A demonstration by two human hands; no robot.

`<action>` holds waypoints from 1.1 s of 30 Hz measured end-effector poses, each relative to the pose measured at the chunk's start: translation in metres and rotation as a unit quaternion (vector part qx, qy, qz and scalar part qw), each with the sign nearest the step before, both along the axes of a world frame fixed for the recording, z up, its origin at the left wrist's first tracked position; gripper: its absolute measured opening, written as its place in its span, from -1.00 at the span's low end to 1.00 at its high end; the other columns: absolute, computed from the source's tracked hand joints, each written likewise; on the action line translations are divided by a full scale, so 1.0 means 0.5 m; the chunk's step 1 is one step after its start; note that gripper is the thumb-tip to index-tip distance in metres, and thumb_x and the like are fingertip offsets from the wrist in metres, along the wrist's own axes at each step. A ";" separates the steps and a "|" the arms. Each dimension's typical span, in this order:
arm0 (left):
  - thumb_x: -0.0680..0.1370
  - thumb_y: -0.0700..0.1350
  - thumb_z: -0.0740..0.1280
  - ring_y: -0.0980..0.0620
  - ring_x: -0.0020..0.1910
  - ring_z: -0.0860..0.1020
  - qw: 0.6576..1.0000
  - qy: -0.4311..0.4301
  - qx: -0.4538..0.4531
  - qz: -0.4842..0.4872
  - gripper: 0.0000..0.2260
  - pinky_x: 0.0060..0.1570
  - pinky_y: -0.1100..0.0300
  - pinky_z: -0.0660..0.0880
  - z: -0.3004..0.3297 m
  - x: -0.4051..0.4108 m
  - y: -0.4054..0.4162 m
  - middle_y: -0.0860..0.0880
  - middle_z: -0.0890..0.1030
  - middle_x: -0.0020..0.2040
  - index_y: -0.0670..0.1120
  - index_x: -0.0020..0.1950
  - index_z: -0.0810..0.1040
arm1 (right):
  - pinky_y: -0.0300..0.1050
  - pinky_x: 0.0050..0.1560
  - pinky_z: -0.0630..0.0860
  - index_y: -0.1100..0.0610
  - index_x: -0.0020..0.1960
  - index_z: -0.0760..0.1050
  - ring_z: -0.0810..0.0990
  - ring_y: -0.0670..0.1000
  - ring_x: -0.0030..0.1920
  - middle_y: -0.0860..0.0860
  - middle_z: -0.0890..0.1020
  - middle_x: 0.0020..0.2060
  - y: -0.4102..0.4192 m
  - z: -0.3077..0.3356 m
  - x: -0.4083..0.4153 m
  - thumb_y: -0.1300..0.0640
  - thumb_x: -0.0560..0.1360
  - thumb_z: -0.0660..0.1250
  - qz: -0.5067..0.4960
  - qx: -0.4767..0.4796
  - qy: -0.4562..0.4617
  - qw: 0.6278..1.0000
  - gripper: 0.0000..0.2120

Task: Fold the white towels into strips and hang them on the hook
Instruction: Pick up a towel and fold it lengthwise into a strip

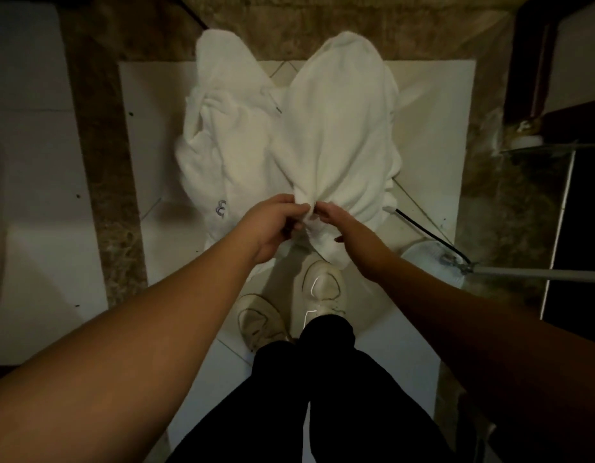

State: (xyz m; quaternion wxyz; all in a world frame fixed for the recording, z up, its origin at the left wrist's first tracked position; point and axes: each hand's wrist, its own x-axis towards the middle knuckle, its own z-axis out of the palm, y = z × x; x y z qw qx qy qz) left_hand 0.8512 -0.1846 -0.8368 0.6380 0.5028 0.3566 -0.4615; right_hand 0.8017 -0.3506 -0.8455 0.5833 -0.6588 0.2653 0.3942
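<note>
Two white towels hang side by side in front of me. The right towel (pixel 336 128) is gathered into a bunch at its lower end, and both hands hold that bunch. My left hand (pixel 272 225) grips it from the left with curled fingers. My right hand (pixel 336 217) pinches it from the right. The left towel (pixel 222 135) hangs loose beside it, with a small dark embroidered mark near its lower edge. The hook itself is hidden behind the towels.
Below are pale floor tiles (pixel 139 128) bordered by brown marble (pixel 102 128). My white shoes (pixel 322 285) and black trousers stand under the towels. A glass shelf (pixel 539 148) and a metal bar (pixel 539 274) jut in at the right. A black cable (pixel 429 233) runs past the right towel.
</note>
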 end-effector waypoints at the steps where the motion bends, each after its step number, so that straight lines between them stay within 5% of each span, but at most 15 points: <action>1: 0.60 -0.25 0.30 0.12 -0.45 0.49 0.999 0.005 -0.029 0.018 -0.92 -0.42 0.30 0.45 0.032 0.003 0.004 0.00 0.62 -0.34 -0.11 -0.05 0.55 | -0.56 0.07 0.35 -0.04 0.36 0.47 0.50 -0.22 0.24 -0.21 0.53 0.18 0.001 0.025 -0.003 -0.09 0.65 0.26 0.051 -0.031 -0.038 0.997 -0.68; 3: 0.61 -0.24 0.27 0.12 -0.45 0.52 0.995 0.022 -0.073 0.066 -0.91 -0.41 0.30 0.48 0.099 0.010 0.009 -0.04 0.60 -0.31 -0.13 -0.06 0.53 | -0.50 0.17 0.34 0.14 0.42 0.44 0.47 -0.15 0.21 -0.03 0.53 0.23 0.003 0.071 -0.013 0.00 0.49 0.51 0.143 -0.118 -0.150 0.971 -0.43; 5: 0.59 -0.24 0.27 0.11 -0.44 0.55 0.989 0.035 -0.093 0.107 -0.93 -0.40 0.30 0.48 0.166 0.018 0.009 -0.06 0.60 -0.32 -0.16 -0.04 0.54 | -0.11 0.30 0.45 0.28 0.40 0.44 0.52 0.06 0.24 0.15 0.55 0.25 0.012 0.114 -0.018 0.05 0.35 0.64 0.173 -0.174 -0.227 0.942 -0.27; 7: 0.52 -0.22 0.32 0.10 -0.43 0.57 0.983 0.037 -0.110 0.141 -0.94 -0.39 0.30 0.47 0.232 0.028 0.005 -0.06 0.60 -0.34 -0.18 -0.03 0.54 | 0.18 0.31 0.46 0.27 0.41 0.43 0.52 0.17 0.28 0.18 0.53 0.27 0.024 0.166 -0.009 0.00 0.30 0.66 0.164 -0.197 -0.236 0.937 -0.20; 9: 0.43 -0.19 0.36 0.09 -0.42 0.58 0.976 0.035 -0.129 0.171 -0.88 -0.39 0.30 0.46 0.294 0.042 -0.002 -0.06 0.60 -0.35 -0.18 -0.06 0.54 | 0.26 0.33 0.42 0.24 0.41 0.41 0.49 0.19 0.31 0.15 0.49 0.29 0.039 0.218 0.006 -0.01 0.28 0.67 0.135 -0.207 -0.232 0.941 -0.18; 13: 0.41 -0.16 0.36 0.04 -0.41 0.59 0.964 0.025 -0.154 0.213 -0.87 -0.44 0.28 0.41 0.410 0.073 -0.022 -0.08 0.61 -0.35 -0.19 -0.09 0.54 | 0.19 0.39 0.36 0.21 0.42 0.39 0.43 0.19 0.36 0.13 0.44 0.32 0.070 0.314 0.040 0.04 0.37 0.58 0.073 -0.218 -0.227 0.947 -0.29; 17: 0.39 -0.16 0.35 0.01 -0.42 0.61 0.956 0.012 -0.177 0.233 -0.86 -0.54 0.30 0.32 0.530 0.101 -0.036 -0.12 0.61 -0.36 -0.21 -0.12 0.52 | 0.10 0.35 0.37 0.25 0.31 0.53 0.45 0.20 0.32 0.18 0.48 0.30 0.072 0.402 0.070 0.14 0.55 0.42 0.073 -0.232 -0.241 0.940 -0.63; 19: 0.40 -0.16 0.34 0.01 -0.40 0.64 0.954 -0.010 -0.183 0.238 -0.86 -0.57 0.31 0.33 0.592 0.116 -0.037 -0.15 0.63 -0.35 -0.22 -0.12 0.52 | -0.17 0.20 0.40 0.16 0.09 0.59 0.50 0.04 0.20 0.07 0.56 0.15 0.070 0.453 0.079 0.16 0.60 0.37 0.046 -0.211 -0.250 0.944 -0.90; 21: 0.48 -0.18 0.32 0.01 -0.39 0.64 0.955 -0.037 -0.170 0.240 -0.90 -0.58 0.32 0.33 0.654 0.133 -0.034 -0.15 0.64 -0.35 -0.22 -0.12 0.52 | -0.50 -0.09 0.35 -0.09 -0.07 0.50 0.52 -0.29 -0.04 -0.20 0.56 -0.07 0.066 0.515 0.085 0.11 0.61 0.35 0.005 -0.170 -0.233 0.957 -0.87; 24: 0.61 -0.19 0.26 0.05 -0.44 0.62 0.958 -0.078 -0.097 0.256 -0.85 -0.59 0.33 0.30 0.740 0.162 -0.023 -0.10 0.63 -0.38 -0.18 -0.13 0.53 | -0.51 -0.06 0.40 -0.15 0.14 0.53 0.54 -0.42 -0.03 -0.29 0.61 -0.04 0.044 0.597 0.082 0.01 0.63 0.30 -0.032 -0.100 -0.201 0.974 -0.88; 28: 0.63 -0.17 0.27 0.13 -0.48 0.57 0.948 -0.141 0.095 0.269 -0.91 -0.53 0.33 0.31 0.842 0.187 0.014 -0.03 0.63 -0.29 -0.12 -0.05 0.53 | 0.02 0.07 0.47 -0.07 -0.02 0.53 0.59 -0.09 -0.08 -0.19 0.63 -0.20 0.010 0.726 0.084 0.00 0.61 0.29 -0.058 -0.059 -0.193 0.978 -0.94; 33: 0.59 -0.16 0.32 0.06 -0.22 0.61 0.893 -0.288 0.306 0.160 -0.93 -0.26 0.20 0.52 0.954 0.166 0.073 -0.01 0.61 -0.09 -0.08 0.06 0.50 | -0.22 -0.15 0.42 -0.09 -0.11 0.56 0.50 -0.22 -0.28 -0.22 0.57 -0.35 -0.009 0.898 0.082 0.05 0.65 0.30 -0.046 -0.060 -0.235 0.969 -0.83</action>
